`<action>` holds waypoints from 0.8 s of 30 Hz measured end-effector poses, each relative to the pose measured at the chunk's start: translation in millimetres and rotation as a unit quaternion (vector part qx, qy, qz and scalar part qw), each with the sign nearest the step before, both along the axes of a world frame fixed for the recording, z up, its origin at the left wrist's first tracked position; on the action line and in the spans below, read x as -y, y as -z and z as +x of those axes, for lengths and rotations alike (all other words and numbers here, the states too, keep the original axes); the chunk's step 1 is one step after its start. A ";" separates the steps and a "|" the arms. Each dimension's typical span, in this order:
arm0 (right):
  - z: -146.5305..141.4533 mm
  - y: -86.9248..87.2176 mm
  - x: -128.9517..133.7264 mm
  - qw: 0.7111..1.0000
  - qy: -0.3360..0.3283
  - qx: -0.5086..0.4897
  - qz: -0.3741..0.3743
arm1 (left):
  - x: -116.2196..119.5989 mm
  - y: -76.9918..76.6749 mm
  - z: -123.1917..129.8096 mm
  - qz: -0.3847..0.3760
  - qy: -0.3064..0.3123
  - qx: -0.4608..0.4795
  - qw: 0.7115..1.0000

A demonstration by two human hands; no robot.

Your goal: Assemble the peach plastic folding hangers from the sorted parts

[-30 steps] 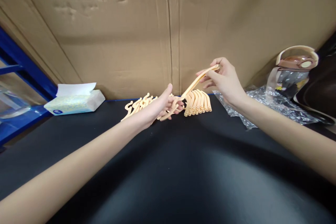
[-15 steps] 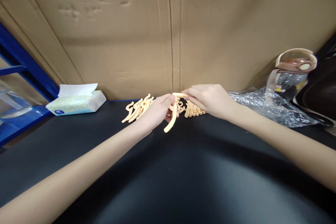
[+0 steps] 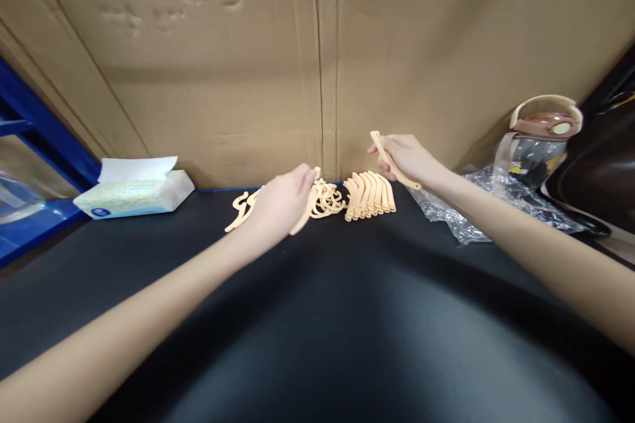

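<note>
On the table (image 3: 317, 317), before the cardboard (image 3: 223, 106), run left to right a tissue pack (image 3: 133, 197), hooked pieces (image 3: 241, 211), a hook pile (image 3: 327, 199), a curved-piece row (image 3: 370, 195), plastic film (image 3: 520, 199) and a bottle (image 3: 532, 160).

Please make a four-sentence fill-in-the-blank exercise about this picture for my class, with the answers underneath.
1. The hand nearer the bottle is the person's ____ hand.
2. The jumble of curled pieces lies to the ____ of the neat row of curved strips.
3. The tissue pack rests on a table coloured ____.
4. The frame beside the tissue pack is coloured ____.

Missing words: right; left; black; blue.
</note>
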State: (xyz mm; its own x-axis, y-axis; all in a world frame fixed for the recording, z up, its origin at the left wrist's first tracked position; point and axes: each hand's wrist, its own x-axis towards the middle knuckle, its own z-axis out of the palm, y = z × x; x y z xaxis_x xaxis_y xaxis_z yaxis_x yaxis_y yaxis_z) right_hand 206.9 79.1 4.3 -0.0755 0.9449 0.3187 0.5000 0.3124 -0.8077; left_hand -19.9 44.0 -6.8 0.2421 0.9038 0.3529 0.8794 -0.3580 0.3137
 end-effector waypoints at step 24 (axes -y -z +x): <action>49.7 73.0 24.1 0.872 0.021 0.432 0.227 | 90.0 30.9 -31.9 -0.028 0.219 -0.075 0.972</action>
